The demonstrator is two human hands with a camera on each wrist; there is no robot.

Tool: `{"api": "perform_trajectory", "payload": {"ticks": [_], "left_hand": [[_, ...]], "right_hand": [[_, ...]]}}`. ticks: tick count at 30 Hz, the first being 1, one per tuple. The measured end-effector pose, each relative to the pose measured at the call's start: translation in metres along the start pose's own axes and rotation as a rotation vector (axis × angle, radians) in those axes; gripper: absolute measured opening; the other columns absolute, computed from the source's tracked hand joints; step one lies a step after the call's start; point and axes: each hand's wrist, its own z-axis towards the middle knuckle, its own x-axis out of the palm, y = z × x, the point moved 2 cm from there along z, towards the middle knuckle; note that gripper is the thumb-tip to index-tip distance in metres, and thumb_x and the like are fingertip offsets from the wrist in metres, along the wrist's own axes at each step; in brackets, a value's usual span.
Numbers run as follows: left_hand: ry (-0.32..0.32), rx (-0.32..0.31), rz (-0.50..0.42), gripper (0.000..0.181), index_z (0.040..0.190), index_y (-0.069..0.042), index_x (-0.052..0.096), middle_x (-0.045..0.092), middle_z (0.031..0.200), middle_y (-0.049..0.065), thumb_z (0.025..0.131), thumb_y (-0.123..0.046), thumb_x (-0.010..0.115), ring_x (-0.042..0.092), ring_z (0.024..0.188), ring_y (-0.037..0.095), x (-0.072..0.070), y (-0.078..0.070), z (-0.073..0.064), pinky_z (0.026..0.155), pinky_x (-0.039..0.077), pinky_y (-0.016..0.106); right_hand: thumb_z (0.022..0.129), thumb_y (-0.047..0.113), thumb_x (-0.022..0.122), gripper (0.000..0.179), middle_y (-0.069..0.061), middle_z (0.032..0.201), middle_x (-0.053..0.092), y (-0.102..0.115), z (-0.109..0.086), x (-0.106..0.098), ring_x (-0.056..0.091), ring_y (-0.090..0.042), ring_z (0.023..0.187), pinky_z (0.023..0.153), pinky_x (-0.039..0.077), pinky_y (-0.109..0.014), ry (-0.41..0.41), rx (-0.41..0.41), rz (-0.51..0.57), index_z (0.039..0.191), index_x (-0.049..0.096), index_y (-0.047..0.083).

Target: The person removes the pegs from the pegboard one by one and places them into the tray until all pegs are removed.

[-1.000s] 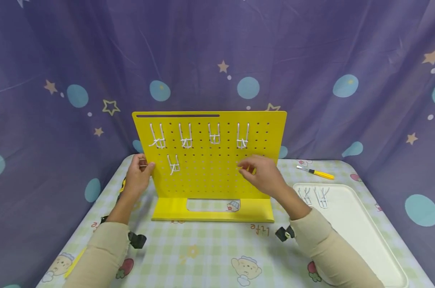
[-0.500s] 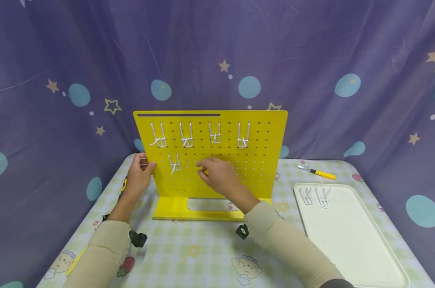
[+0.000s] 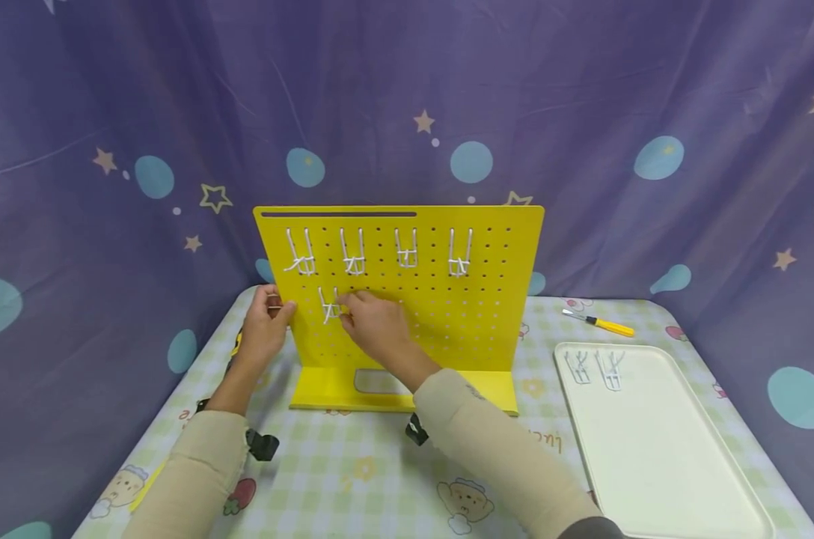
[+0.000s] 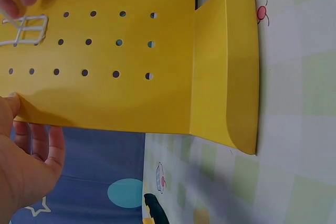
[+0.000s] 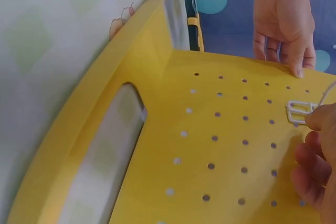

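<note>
A yellow pegboard (image 3: 447, 329) stands upright on its base. My left hand (image 3: 264, 329) grips its left edge, thumb on the front face and fingers behind. Four-sided white wire frames form the hooks; several hang along the top row, such as one hook (image 3: 458, 254) at right. Below them, at left, sits a lower hook (image 3: 328, 308). Thumb and fingertips of my right hand (image 3: 380, 326) pinch this lower hook at its right side. In the right wrist view the thumb overlaps the lower hook (image 5: 298, 111); its frame also shows in the left wrist view (image 4: 34, 29).
A white tray (image 3: 663, 449) lies at the right, holding two more wire hooks (image 3: 610, 372) near its far end. Behind it is a yellow-handled screwdriver (image 3: 612, 327). A black and yellow object (image 5: 193, 24) lies left of the board. A purple curtain (image 3: 407, 90) hangs behind.
My right hand has moved left across the board's face, from below the right-hand top hook to the lower hook. My left hand has kept its grip on the board's edge.
</note>
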Motion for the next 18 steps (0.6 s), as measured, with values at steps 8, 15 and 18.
{"api": "perform_trajectory", "payload": {"ticks": [8, 15, 18], "left_hand": [[-0.006, -0.003, 0.008, 0.037, 0.137, -0.008, 0.043, 0.055, 0.120, 0.014, 0.106, -0.025, 0.053, 0.057, 0.097, 0.013, 0.001, -0.001, 0.001, 0.073, 0.048, 0.013], [-0.019, -0.007, 0.010, 0.035, 0.135, -0.008, 0.044, 0.056, 0.120, 0.015, 0.106, -0.024, 0.053, 0.057, 0.095, 0.011, 0.000, 0.000, 0.001, 0.073, 0.048, 0.013], [-0.027, 0.001, 0.002, 0.034, 0.134, -0.006, 0.044, 0.057, 0.119, 0.015, 0.105, -0.021, 0.054, 0.056, 0.091, 0.006, 0.001, 0.001, 0.002, 0.072, 0.048, 0.013]], "right_hand": [[0.097, 0.032, 0.067, 0.014, 0.011, 0.081, 0.069, 0.009, 0.008, 0.005, 0.045, -0.007, 0.055, 0.043, 0.031, -0.020, -0.032, 0.032, 0.019, 0.108, 0.076, 0.034], [0.099, 0.032, 0.065, 0.013, 0.012, 0.078, 0.070, 0.013, 0.010, 0.007, 0.045, -0.005, 0.052, 0.043, 0.033, -0.020, -0.086, 0.071, 0.050, 0.100, 0.078, 0.032], [0.099, 0.030, 0.065, 0.012, 0.012, 0.079, 0.071, 0.013, 0.010, 0.009, 0.046, -0.005, 0.053, 0.044, 0.034, -0.020, -0.087, 0.085, 0.086, 0.099, 0.078, 0.031]]}}
